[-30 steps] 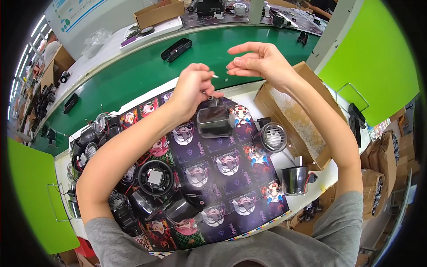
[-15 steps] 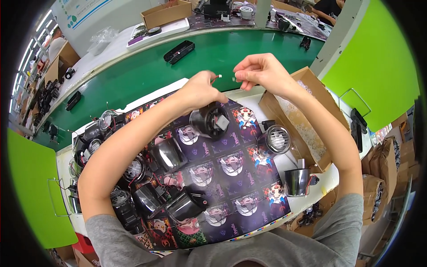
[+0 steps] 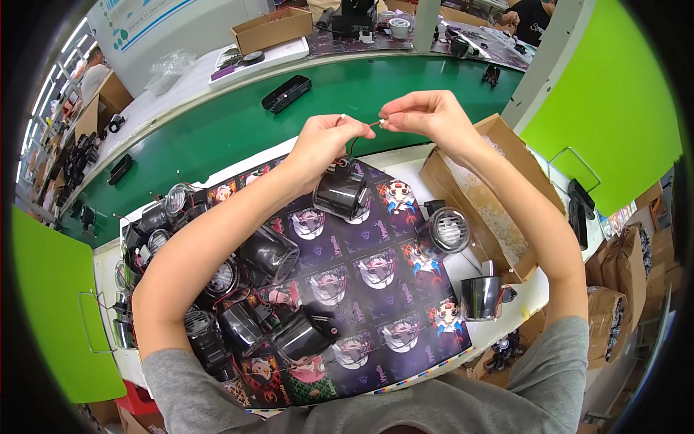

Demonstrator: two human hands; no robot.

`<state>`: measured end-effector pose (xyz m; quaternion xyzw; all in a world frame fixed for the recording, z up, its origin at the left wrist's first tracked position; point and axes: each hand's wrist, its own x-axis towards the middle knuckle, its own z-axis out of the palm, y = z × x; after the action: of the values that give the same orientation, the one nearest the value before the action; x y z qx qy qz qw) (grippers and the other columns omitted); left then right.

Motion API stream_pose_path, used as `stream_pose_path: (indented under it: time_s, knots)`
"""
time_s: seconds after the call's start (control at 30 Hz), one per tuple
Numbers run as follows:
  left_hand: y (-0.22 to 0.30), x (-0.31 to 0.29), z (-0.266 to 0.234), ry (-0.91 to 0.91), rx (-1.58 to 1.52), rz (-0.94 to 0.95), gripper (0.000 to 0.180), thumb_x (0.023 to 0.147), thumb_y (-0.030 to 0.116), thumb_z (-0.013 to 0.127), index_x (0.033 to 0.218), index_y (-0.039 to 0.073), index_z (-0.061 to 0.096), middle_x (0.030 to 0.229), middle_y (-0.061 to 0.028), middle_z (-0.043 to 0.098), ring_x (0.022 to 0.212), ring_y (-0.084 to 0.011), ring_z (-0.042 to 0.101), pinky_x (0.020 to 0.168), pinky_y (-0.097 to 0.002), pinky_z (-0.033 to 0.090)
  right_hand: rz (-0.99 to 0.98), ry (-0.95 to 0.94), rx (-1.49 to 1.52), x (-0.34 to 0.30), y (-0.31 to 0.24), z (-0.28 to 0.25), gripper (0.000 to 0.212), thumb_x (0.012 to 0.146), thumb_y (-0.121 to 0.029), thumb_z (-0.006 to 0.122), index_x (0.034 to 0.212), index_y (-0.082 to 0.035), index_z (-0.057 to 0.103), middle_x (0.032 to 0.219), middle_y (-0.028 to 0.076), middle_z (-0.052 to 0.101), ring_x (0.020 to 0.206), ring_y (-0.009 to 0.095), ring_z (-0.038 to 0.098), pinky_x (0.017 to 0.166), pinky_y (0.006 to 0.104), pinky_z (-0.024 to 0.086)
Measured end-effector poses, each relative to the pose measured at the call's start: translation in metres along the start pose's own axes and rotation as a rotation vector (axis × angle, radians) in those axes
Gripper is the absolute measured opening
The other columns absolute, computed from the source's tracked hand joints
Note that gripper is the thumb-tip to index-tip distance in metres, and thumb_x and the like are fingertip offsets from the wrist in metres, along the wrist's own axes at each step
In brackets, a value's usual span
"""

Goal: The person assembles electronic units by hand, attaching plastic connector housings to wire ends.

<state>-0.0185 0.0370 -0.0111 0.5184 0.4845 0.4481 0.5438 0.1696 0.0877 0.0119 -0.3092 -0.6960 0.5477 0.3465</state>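
My left hand (image 3: 323, 145) is closed in a pinch on a thin red-and-black wire. My right hand (image 3: 426, 119) faces it, thumb and forefinger pinched on a small white connector (image 3: 382, 122) at the wire's end. Beneath my left hand is a glossy black cylindrical housing (image 3: 340, 194), tilted on its side over the printed sheet (image 3: 405, 289); the wire runs up from it. Whether my left fingers also touch the housing is hidden. To the right sit another black housing with a ribbed clear face (image 3: 450, 229) and an upright black cup-shaped housing (image 3: 482, 297).
Several more black housings (image 3: 300, 334) crowd the left of the sheet. A cardboard box (image 3: 515, 264) of small clear parts stands at the right. Behind runs a green conveyor belt (image 3: 217, 112) with a black elongated part (image 3: 287, 94) on it. A person works at the far right.
My hands have come closer together, and the red wire now stretches between them. The black housing under my left hand has turned from showing its open end to showing its side.
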Motion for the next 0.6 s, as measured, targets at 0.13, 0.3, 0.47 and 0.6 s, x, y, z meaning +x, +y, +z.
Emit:
stream_pose_path:
  time_s: [0.13, 0.3, 0.47, 0.6]
  knots:
    - [0.004, -0.002, 0.010, 0.005, -0.020, 0.041, 0.014, 0.079, 0.013, 0.053, 0.082, 0.001, 0.060, 0.048, 0.0073, 0.032, 0.044, -0.0030, 0.022, 0.043, -0.0204, 0.018, 0.053, -0.004, 0.055, -0.001, -0.002, -0.004, 0.019, 0.076, -0.001, 0.059, 0.093, 0.006, 0.058, 0.091, 0.015, 0.061, 0.083, 0.016, 0.061, 0.078, 0.0252, 0.049]
    - [0.001, -0.002, 0.008, 0.026, 0.006, 0.075, 0.013, 0.080, 0.013, 0.053, 0.082, 0.002, 0.060, 0.049, 0.0076, 0.033, 0.044, -0.0023, 0.023, 0.043, -0.0202, 0.018, 0.016, -0.063, 0.062, -0.002, -0.003, 0.001, 0.033, 0.075, 0.000, 0.056, 0.106, 0.008, 0.050, 0.094, 0.018, 0.060, 0.082, 0.018, 0.061, 0.077, 0.0257, 0.050]
    - [0.001, -0.001, 0.009, -0.015, 0.013, 0.087, 0.013, 0.080, 0.014, 0.054, 0.082, 0.003, 0.061, 0.051, 0.0079, 0.035, 0.045, -0.0021, 0.023, 0.043, -0.0198, 0.019, 0.007, -0.078, 0.043, -0.002, -0.003, 0.001, 0.032, 0.075, -0.005, 0.060, 0.106, 0.004, 0.052, 0.094, 0.015, 0.061, 0.084, 0.015, 0.060, 0.079, 0.0255, 0.048]
    - [0.001, -0.001, 0.011, 0.009, -0.002, 0.103, 0.014, 0.080, 0.015, 0.056, 0.083, 0.003, 0.061, 0.051, 0.0077, 0.035, 0.045, -0.0019, 0.023, 0.043, -0.0199, 0.019, 0.009, -0.075, -0.050, -0.002, -0.001, 0.007, 0.032, 0.076, -0.005, 0.062, 0.106, 0.003, 0.053, 0.090, 0.013, 0.063, 0.083, 0.014, 0.060, 0.077, 0.0253, 0.047]
